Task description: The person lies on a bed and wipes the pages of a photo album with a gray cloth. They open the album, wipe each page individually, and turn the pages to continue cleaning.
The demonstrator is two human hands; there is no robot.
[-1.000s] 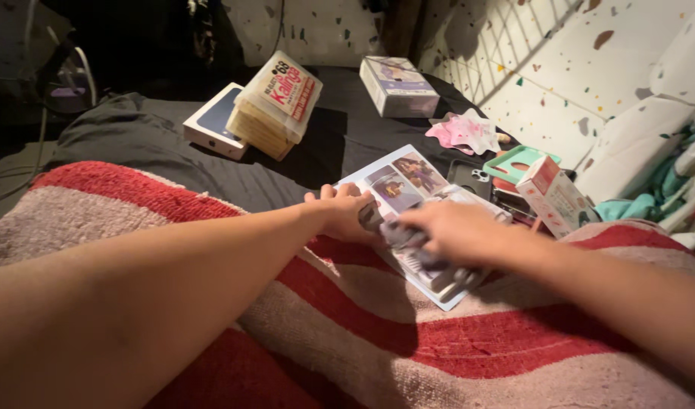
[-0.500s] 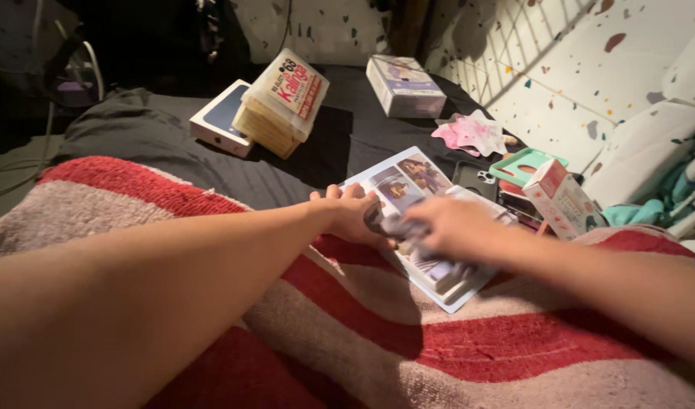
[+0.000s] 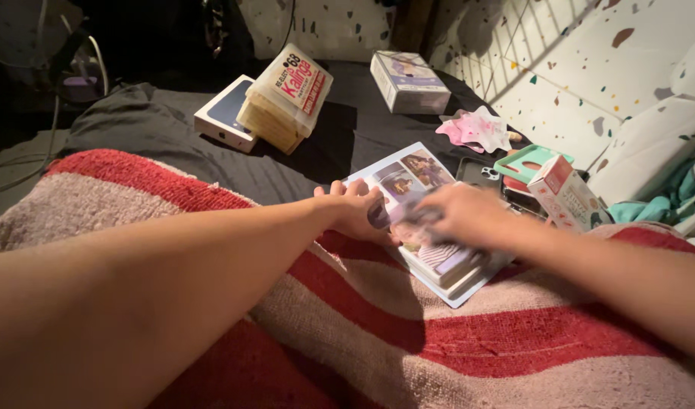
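A red-and-beige striped blanket (image 3: 453,341) fills the lower part of the view, lying over a dark grey sheet (image 3: 211,151) that spreads toward the far wall. On the blanket's upper edge lies an open photo-card binder (image 3: 408,178), its far page showing pictures through clear pockets and its near corner reaching out onto a red stripe.

The left hand (image 3: 353,212) rests at the binder's near-left edge, palm down, fingers curled loosely over the page border and pressing on it; whether the fingertips pinch anything is hidden. The right hand (image 3: 469,216) lies over the middle of the binder, blurred, fingers bent around a small dark card (image 3: 419,220) held just above a stack of cards (image 3: 446,261) that sits on the lower page. The two hands are close together, nearly touching at the card.

On the sheet beyond, a clear plastic case of yellowish sheets (image 3: 287,98) leans on a flat white box with a dark blue lid (image 3: 222,117). Farther back stands a small pale box (image 3: 408,79). To the right lie a pink and white crumpled wrapper (image 3: 476,129), a teal phone case (image 3: 529,163), a dark phone (image 3: 480,174) and a white and red carton (image 3: 567,193), all just beside the binder.
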